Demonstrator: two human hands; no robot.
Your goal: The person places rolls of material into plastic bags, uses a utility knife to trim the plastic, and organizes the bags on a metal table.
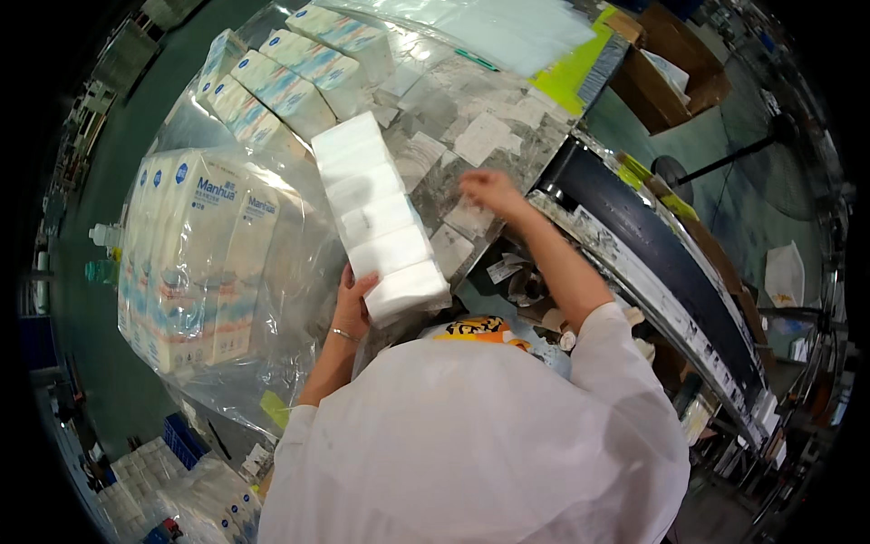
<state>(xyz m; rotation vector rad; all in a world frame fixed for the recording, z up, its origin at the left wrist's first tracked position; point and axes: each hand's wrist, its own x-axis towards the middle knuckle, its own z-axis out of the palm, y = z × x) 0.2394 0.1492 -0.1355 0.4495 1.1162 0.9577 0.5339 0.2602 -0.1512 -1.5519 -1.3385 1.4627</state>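
A long pack of white tissue bundles (381,218), set in a row under clear film, slants across the near part of the worktable. My left hand (352,299) grips its near left side, thumb on top and the fingers partly hidden. To the right of the pack, my right hand (491,192) hovers over the scuffed tabletop (489,136), slightly blurred. Its fingers are loosely bent and apart, and nothing shows in them. Beside my left arm stands a large clear bag (290,245) containing several printed tissue packs (195,263).
More printed tissue packs (285,77) stand in rows at the far left of the table. Clear plastic sheets (507,32) lie at the back. On the right run a dark conveyor belt (662,245), a cardboard box (675,77) and a fan (675,177).
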